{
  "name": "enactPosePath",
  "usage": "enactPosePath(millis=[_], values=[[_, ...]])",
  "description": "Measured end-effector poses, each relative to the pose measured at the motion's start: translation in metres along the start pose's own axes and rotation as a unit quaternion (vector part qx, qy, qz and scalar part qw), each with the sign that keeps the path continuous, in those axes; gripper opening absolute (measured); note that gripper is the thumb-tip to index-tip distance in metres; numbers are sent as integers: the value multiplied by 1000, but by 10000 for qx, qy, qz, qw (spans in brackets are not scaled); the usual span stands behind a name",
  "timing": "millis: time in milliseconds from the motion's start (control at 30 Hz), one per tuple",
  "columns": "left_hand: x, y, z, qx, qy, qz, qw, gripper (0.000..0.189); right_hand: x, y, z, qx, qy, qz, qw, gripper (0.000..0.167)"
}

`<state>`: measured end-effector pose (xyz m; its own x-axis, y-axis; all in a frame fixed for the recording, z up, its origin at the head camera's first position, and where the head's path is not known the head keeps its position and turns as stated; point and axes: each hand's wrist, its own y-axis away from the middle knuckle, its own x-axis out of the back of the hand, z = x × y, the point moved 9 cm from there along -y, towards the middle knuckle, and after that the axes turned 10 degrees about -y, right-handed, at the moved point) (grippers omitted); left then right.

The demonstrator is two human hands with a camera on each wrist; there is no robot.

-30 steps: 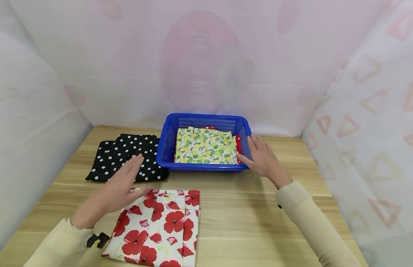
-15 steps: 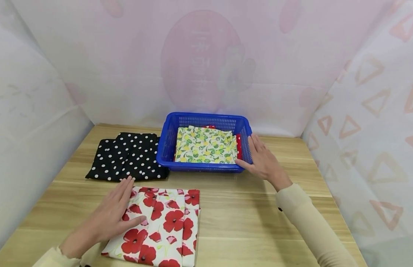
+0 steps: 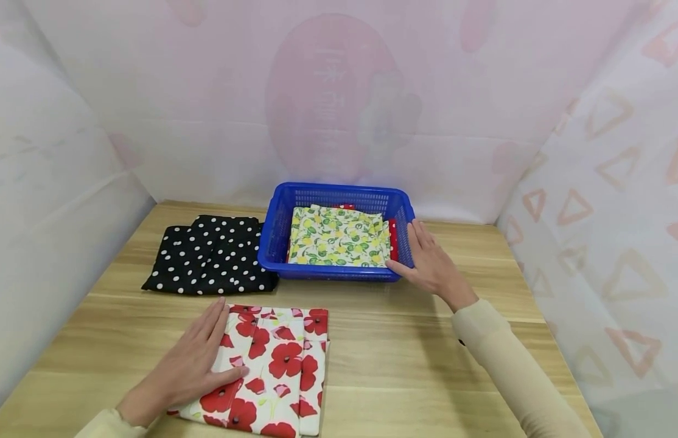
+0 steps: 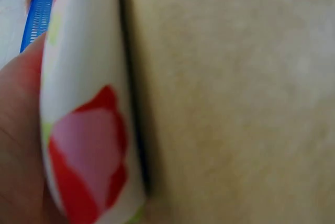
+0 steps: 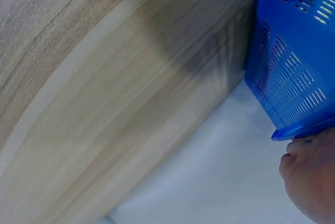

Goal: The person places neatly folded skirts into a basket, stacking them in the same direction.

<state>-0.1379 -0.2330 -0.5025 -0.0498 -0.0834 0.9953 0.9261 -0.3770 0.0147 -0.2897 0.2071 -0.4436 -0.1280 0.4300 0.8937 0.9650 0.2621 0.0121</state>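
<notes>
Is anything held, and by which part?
No grip shows: left hand rests on the left side of the poppy cloth, right hand at the right end of the blue basket.

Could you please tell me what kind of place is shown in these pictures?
Probably a small screened-off work booth: pale printed sheeting surrounds three sides of a wood-grain tabletop, which bears a blue plastic basket and folded poppy-print cloth.

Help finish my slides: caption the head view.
Left hand on folded poppy-print cloth, right hand at a blue basket of lemon-print cloth, black polka-dot cloth beside it.
</notes>
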Motion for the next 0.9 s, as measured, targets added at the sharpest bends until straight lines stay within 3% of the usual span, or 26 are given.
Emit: enactPosePath(millis=[567,900], values=[[-9,-7,5,41,63,-132,9999,125,-1,1,1,-55,-156,-4,9999,115],[-12,-16,21,44,58,-241,9997,127,-1,1,2,-120,-156,-7,9998,115]])
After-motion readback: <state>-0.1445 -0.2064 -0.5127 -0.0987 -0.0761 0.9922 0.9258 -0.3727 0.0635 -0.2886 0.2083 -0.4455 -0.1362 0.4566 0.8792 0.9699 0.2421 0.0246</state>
